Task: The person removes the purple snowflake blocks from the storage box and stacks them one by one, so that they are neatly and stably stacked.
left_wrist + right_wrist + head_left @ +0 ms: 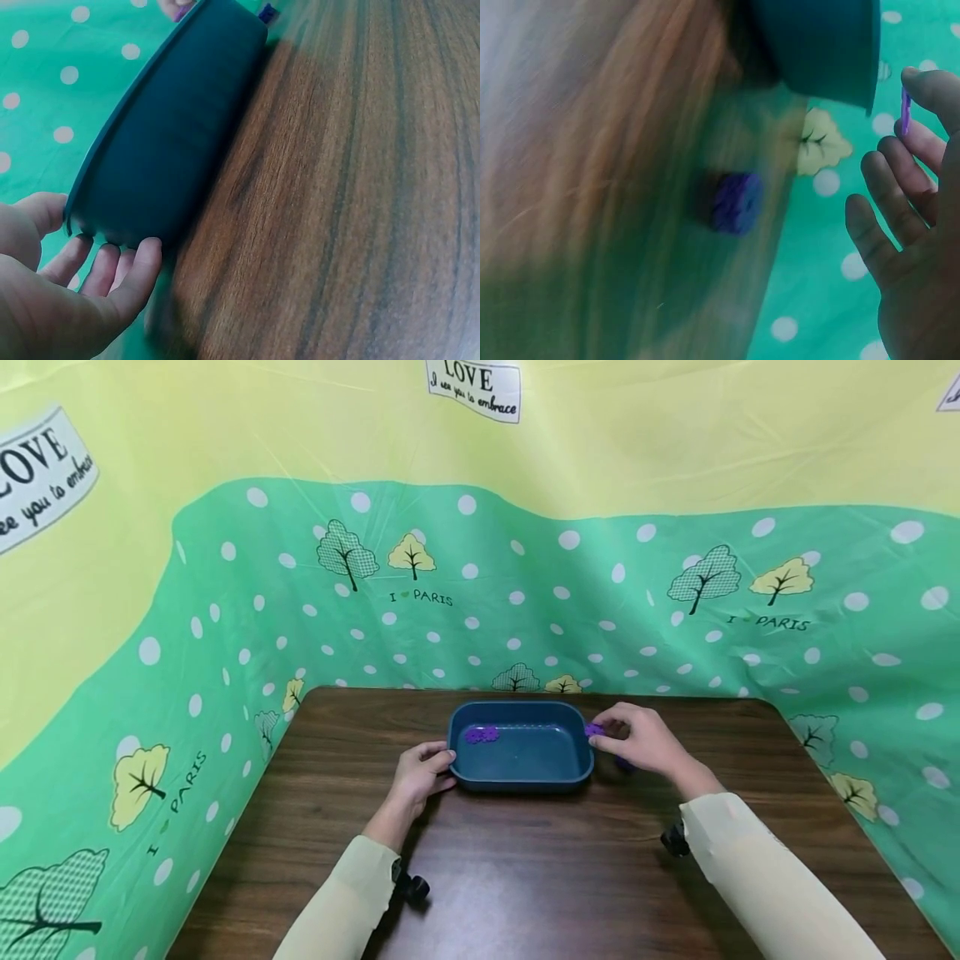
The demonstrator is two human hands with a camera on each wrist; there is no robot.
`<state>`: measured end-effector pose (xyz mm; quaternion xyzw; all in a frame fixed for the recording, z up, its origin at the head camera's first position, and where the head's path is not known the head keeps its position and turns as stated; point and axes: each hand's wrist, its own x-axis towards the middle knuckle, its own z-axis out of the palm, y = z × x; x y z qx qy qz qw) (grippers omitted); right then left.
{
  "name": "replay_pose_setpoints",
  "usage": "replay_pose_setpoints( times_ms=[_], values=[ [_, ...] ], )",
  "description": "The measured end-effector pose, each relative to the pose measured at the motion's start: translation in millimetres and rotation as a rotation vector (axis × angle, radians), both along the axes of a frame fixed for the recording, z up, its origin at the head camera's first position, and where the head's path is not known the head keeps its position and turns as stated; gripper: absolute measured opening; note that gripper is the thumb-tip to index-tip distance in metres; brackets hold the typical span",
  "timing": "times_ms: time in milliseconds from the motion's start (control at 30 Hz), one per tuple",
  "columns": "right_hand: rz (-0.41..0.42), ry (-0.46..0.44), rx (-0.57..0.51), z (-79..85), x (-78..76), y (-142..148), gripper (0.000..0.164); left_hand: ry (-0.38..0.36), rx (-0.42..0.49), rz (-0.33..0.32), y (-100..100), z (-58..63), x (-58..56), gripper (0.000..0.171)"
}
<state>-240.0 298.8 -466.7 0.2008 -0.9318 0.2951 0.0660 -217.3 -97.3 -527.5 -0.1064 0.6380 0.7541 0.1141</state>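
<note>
Tray (525,758), dark blue-green, rectangular with rounded corners, placed upright on the far half of a brown wood-grained table (525,885). Left hand (417,773): set at the tray's left end, by which the tray is gripped; the thumb is laid at the rim, and the fingertips are pressed against the outer wall below it. Right hand (641,742): raised at the tray's right end, a thin purple piece (594,730) being pinched edgewise between thumb and forefinger; the other fingers are spread apart in the right wrist view. By the head view, the held piece is seen over or just beside the right rim; which of the two cannot be told.

Purple flower-shaped pieces (482,735): laid on the tray's floor, near the far left corner. Purple stack (737,202), scalloped at the edge: stood on the table just right of the tray, partly hidden by the right hand in the head view; its count cannot be read.

Sleeves (341,897), pale: worn on both arms, with a small black device (412,889) seen at each wrist. Backdrop cloth (525,618): hung around the table, green with white dots below, yellow above, printed with trees and lettering.
</note>
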Motion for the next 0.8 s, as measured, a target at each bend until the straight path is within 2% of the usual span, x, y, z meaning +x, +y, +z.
replay_pose_setpoints(
  times_ms=[267, 333, 567, 800],
  values=[
    [-0.078, 0.012, 0.028, -19.9, 7.2, 27.9, 0.027, -0.016, -0.058, -0.005, 0.2, -1.6, -2.5, 0.044],
    [-0.101, -0.012, 0.037, -24.0, 8.9, 33.7, 0.029, -0.034, -0.068, -0.007, 0.3, -1.5, -3.3, 0.044],
    [-0.165, -0.140, 0.064, -34.8, 15.9, 50.1, 0.043, -0.023, -0.050, -0.020, -0.4, -2.3, -3.4, 0.045],
    [-0.206, -0.175, 0.093, -45.6, 21.1, 55.3, 0.042, 0.002, -0.036, -0.009, 1.0, 0.9, -0.1, 0.044]
  ],
)
